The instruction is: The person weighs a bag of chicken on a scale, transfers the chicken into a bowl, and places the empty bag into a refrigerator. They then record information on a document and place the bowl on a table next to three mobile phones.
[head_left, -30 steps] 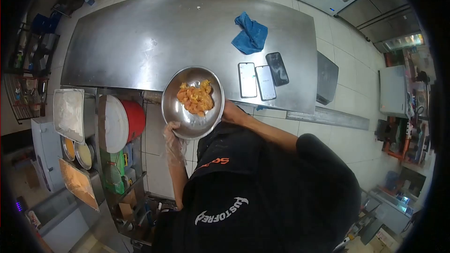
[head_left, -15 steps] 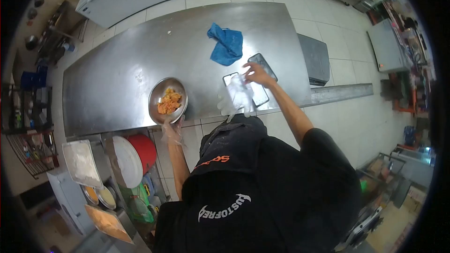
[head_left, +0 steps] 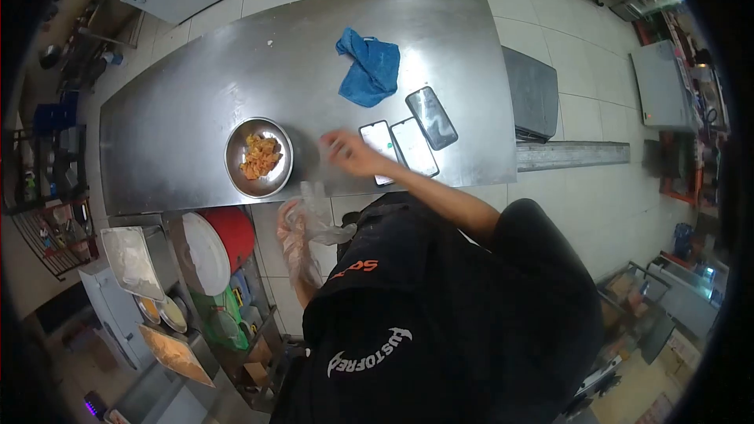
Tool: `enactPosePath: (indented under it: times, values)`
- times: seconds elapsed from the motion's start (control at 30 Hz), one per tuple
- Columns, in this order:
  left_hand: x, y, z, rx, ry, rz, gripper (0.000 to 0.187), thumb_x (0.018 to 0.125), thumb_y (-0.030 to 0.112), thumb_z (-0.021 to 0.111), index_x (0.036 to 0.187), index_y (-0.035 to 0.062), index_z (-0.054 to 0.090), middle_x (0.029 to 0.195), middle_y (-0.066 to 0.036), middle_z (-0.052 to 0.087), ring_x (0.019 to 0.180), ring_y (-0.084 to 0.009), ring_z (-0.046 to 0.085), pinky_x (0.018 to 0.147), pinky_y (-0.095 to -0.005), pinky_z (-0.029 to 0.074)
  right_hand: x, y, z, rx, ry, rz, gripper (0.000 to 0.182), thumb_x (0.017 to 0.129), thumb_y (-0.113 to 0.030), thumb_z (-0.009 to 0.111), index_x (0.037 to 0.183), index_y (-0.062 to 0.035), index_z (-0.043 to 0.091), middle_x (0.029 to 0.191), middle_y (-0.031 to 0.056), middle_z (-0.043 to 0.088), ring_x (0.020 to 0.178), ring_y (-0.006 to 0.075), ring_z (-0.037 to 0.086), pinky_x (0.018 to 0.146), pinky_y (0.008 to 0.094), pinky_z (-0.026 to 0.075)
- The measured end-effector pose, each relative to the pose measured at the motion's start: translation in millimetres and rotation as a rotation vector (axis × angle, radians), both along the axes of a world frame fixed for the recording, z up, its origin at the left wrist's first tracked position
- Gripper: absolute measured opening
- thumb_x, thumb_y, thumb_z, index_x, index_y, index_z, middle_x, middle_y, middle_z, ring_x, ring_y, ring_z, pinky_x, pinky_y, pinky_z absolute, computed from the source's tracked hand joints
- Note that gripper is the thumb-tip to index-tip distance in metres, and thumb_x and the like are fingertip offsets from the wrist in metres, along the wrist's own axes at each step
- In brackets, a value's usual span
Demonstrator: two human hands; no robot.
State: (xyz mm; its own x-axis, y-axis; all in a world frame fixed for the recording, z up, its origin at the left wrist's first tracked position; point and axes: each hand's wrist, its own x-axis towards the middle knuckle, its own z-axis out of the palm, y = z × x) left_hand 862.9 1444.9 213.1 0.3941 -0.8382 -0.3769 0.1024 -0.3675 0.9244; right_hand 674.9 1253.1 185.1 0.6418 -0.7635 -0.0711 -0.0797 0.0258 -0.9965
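My left hand (head_left: pixel 292 237), in a clear plastic glove, is below the table's front edge. It is closed on a loose, translucent plastic glove (head_left: pixel 320 218) that hangs out to its right. Bare and a little blurred, my right hand (head_left: pixel 353 155) hovers over the table's front part, fingers apart, holding nothing. Left of it stands a steel bowl (head_left: pixel 287 169) with orange, coated-looking food pieces (head_left: pixel 260 157) inside. Neither hand touches the bowl.
On the steel table (head_left: pixel 173 126) lie a blue cloth (head_left: pixel 371 71), a dark phone (head_left: pixel 432 118) and two lit phones (head_left: pixel 415 148) by my right forearm. To the lower left are a tray of white powder (head_left: pixel 132 259), a red tub (head_left: pixel 236 235) and an orange-crumb tray (head_left: pixel 177 353).
My right hand has moved left from the phones. The loose glove it held is now at my left hand, which has let go of the bowl and drawn back below the edge.
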Motion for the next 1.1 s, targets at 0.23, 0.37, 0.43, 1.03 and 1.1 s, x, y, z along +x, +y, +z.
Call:
enactPosePath:
  times: [0.23,0.37,0.43,1.03,1.1]
  values:
    - [14.0,29.4,3.1,-0.121,-0.135,0.250,0.029,0.089,0.009,0.067,0.116,0.0071,0.057,0.109,-0.004,0.056,0.092,-0.0110,0.054,0.079,-0.0230,0.045,-160.4,-83.6,-105.4,-0.690,1.048,-0.484,0.059,0.088,-0.049,0.053,0.133,-0.0107,0.052,0.146,0.0264,0.030,0.136,0.0423,0.027,0.109,0.0563,0.022]
    - [21.8,36.0,11.4,0.026,-0.083,0.235,0.028,0.089,0.008,0.066,0.116,0.0075,0.058,0.112,-0.005,0.056,0.097,-0.0121,0.054,0.081,-0.0235,0.046,-188.0,-71.6,-104.9,-0.745,1.047,-0.312,0.055,0.088,-0.049,0.054,0.127,-0.0097,0.058,0.146,0.0242,0.032,0.136,0.0394,0.029,0.109,0.0546,0.022]
    - [25.9,39.3,-1.6,-0.073,-0.321,0.185,0.030,0.088,0.006,0.066,0.117,0.0066,0.057,0.116,-0.006,0.054,0.104,-0.0133,0.052,0.086,-0.0249,0.044,-200.2,-61.3,-99.2,-0.702,1.046,-0.279,0.053,0.089,-0.048,0.054,0.123,-0.0085,0.060,0.144,0.0240,0.035,0.135,0.0389,0.031,0.108,0.0543,0.025]
    - [-48.3,-24.5,18.4,0.053,-0.084,0.127,0.041,0.087,-0.003,0.064,0.126,0.0029,0.051,0.097,-0.007,0.064,0.086,-0.0114,0.060,0.078,-0.0223,0.049,-84.4,32.9,8.9,-0.611,-0.112,0.249,0.042,0.079,-0.010,0.068,0.119,-0.0056,0.055,0.122,0.0123,0.054,0.117,0.0294,0.048,0.102,0.0420,0.036]
    - [-51.0,-33.3,27.1,0.039,-0.096,0.077,0.042,0.086,-0.001,0.067,0.124,0.0036,0.052,0.097,-0.007,0.062,0.083,-0.0104,0.059,0.076,-0.0223,0.048,-45.9,48.9,25.0,-0.754,-0.180,0.298,0.037,0.078,-0.008,0.065,0.114,-0.0051,0.058,0.116,0.0110,0.057,0.113,0.0265,0.051,0.097,0.0397,0.039]
